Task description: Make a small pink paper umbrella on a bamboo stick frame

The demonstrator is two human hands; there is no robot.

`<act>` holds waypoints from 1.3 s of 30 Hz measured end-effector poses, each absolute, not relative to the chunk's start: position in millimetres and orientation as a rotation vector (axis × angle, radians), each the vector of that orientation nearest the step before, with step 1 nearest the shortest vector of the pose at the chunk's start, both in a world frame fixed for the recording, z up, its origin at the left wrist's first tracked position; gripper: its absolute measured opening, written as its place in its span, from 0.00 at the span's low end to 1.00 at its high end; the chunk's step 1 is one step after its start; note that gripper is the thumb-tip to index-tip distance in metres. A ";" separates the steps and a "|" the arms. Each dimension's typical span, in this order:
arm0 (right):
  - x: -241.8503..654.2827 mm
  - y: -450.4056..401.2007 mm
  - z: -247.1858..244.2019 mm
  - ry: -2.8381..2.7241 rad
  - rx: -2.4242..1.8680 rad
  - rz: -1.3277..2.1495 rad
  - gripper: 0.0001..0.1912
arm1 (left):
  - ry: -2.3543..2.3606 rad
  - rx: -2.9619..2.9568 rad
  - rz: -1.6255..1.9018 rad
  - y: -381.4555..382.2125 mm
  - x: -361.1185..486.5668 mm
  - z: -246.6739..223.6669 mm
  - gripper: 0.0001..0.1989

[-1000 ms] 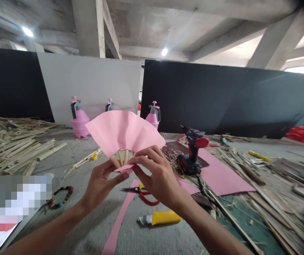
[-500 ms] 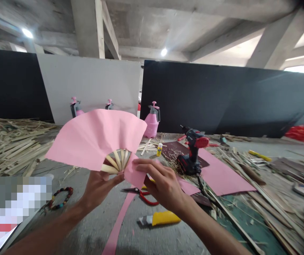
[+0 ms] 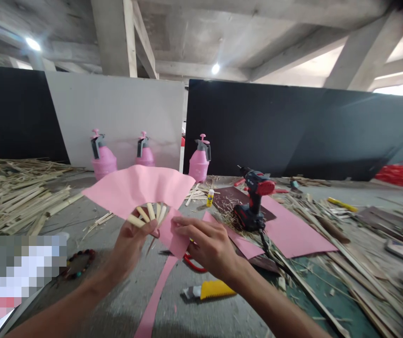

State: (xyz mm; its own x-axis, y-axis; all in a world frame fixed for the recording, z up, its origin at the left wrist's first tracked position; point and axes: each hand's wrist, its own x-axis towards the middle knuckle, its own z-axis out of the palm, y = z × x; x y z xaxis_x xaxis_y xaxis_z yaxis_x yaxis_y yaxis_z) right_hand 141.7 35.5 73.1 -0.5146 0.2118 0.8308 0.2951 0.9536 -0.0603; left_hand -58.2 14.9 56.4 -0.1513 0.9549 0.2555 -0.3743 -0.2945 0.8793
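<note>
A spread pink paper fan [image 3: 145,185] with pale bamboo ribs is held above the grey table. My left hand [image 3: 133,244] is closed on the ribs near their lower meeting point, thumb on top. The fingers of my right hand [image 3: 205,241] pinch the pink paper flap at the fan's right end. Below them, scissors [image 3: 195,265] with red handles lie partly hidden by my right hand. A yellow utility knife [image 3: 215,289] rests nearer to me, beside a long pink paper strip [image 3: 157,298].
A cordless drill [image 3: 254,199] stands at right of centre by pink sheets [image 3: 293,230] and a glue bottle [image 3: 210,198]. Bamboo strips [image 3: 21,202] pile at left, more at right. A beaded bracelet [image 3: 78,263] lies at left; pink spray bottles [image 3: 198,164] stand behind.
The fan has tilted, its upper edge now lower, uncovering the spray bottles behind. My left hand has shifted slightly up onto the ribs, and its thumb now presses them.
</note>
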 end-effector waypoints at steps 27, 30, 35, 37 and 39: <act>138.3 33.0 66.6 -2.202 -0.096 -0.342 0.10 | 1.106 1.207 1.565 17.3 -60.2 40.6 0.10; 136.4 32.2 65.4 -2.205 -0.087 -0.337 0.10 | 1.127 1.206 1.561 16.0 -58.8 41.8 0.12; 134.7 30.0 61.7 -2.175 -0.114 -0.317 0.11 | 1.116 1.187 1.573 14.3 -56.3 45.3 0.14; 133.7 26.8 59.8 -2.128 -0.152 -0.287 0.11 | 1.122 1.173 1.569 12.8 -55.6 46.9 0.13; 132.0 22.7 57.9 -2.088 -0.192 -0.257 0.09 | 1.124 1.160 1.564 11.0 -54.7 48.8 0.13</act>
